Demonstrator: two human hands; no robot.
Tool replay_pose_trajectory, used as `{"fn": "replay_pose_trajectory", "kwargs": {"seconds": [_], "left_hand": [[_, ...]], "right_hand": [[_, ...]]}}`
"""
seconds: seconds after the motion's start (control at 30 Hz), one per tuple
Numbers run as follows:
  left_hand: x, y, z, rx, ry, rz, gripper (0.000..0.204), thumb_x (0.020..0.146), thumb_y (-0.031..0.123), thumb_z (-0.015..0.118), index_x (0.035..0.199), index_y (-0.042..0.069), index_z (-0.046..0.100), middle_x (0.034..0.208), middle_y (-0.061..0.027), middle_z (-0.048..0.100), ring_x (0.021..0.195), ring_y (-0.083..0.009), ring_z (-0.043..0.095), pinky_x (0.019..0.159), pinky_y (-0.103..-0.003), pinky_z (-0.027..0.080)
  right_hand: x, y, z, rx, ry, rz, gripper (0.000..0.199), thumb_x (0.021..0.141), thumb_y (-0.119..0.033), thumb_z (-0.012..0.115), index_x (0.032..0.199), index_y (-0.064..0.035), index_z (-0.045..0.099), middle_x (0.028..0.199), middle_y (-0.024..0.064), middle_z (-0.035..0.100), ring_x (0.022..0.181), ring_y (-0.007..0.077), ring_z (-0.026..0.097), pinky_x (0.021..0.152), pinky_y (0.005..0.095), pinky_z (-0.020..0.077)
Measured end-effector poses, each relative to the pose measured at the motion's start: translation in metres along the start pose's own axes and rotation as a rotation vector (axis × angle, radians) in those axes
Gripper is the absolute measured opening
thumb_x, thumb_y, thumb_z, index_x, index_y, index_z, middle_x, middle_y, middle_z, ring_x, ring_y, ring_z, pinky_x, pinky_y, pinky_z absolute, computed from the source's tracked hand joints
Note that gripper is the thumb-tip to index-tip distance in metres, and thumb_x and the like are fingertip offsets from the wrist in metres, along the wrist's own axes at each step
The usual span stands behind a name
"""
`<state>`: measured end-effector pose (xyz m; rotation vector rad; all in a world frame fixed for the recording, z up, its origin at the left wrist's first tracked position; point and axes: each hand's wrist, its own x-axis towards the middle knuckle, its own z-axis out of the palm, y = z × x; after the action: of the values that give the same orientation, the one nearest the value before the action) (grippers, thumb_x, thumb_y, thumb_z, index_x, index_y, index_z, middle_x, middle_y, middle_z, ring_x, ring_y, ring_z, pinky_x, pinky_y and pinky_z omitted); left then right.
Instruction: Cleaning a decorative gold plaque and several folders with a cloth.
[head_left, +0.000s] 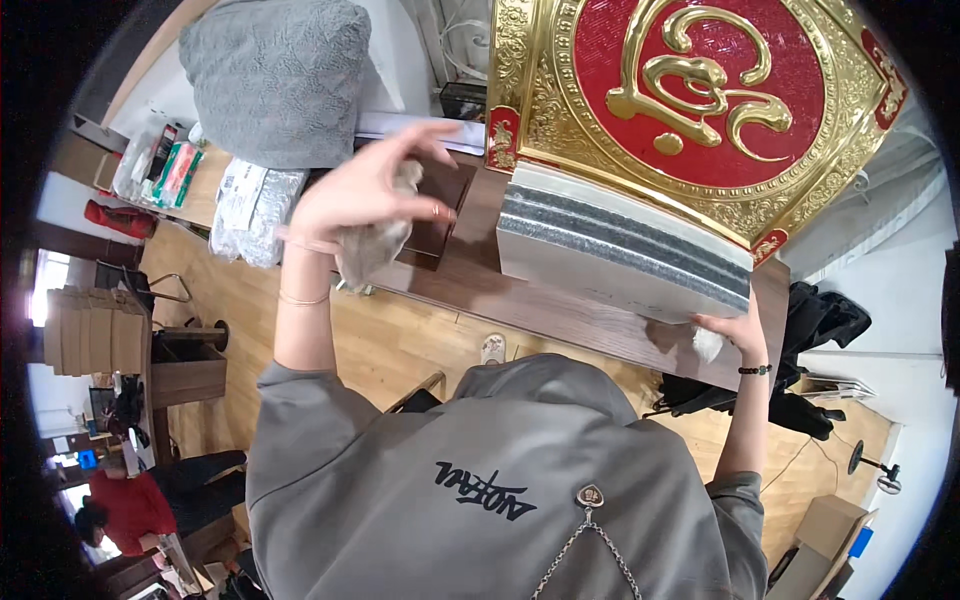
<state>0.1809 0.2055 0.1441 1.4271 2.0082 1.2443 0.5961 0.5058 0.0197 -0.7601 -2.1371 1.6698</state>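
My left hand (365,190) is raised over the table's left part, thumb and fingers curved and spread. A crumpled grey-beige cloth (370,255) shows in its palm and hangs below it; blur hides part of the hold. My right hand (740,328) grips the lower right corner of a thick grey slab block (610,265) with dark layered edges, the thumb on the near side and the fingers mostly hidden behind. A small white wad (708,345) sits just under that thumb. Against the block's far side leans a red panel (600,60) with an ornate gold frame and raised gold lettering.
The block rests on a brown wooden table (470,280). Left of the panel lie a folded grey towel-like bundle (275,80) and a plastic-wrapped package (255,210). Stacked cartons (95,330) and a person in red (130,505) are at far left; dark clothing (820,320) hangs at right.
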Motion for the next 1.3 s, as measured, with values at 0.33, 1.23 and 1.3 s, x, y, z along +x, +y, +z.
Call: {"fn": "replay_pose_trajectory", "kwargs": {"seconds": [0.33,1.23,1.3], "left_hand": [[0.012,-0.074,0.113,-0.268,-0.418,0.026,0.101,0.056,0.022,0.092,0.139,0.001,0.039,0.131,-0.0158,0.052,0.123,-0.0213,0.048,0.105,-0.033,0.037],[0.02,-0.109,0.096,-0.402,-0.725,-0.729,0.056,0.082,0.035,0.071,0.125,0.001,0.06,0.122,-0.0099,0.063,0.122,-0.0174,0.05,0.106,-0.03,0.032],[0.022,-0.11,0.094,-0.377,-0.756,-0.735,0.056,0.082,0.035,0.071,0.125,0.001,0.06,0.122,-0.0098,0.063,0.122,-0.0174,0.05,0.107,-0.031,0.032]], "right_hand": [[0.001,0.007,0.002,0.035,0.044,-0.008,0.092,0.058,-0.012,0.091,0.134,-0.0007,0.042,0.124,0.0088,0.057,0.114,0.0181,0.054,0.099,0.0347,0.044],[0.037,0.006,0.071,0.266,0.029,0.624,0.054,0.086,-0.036,0.064,0.124,0.0024,0.059,0.112,0.0082,0.064,0.099,0.0153,0.061,0.087,0.0271,0.0476],[0.035,0.004,0.071,0.312,0.036,0.605,0.054,0.086,-0.036,0.064,0.124,0.0022,0.059,0.112,0.0085,0.064,0.1,0.015,0.06,0.088,0.0273,0.0471]]}}
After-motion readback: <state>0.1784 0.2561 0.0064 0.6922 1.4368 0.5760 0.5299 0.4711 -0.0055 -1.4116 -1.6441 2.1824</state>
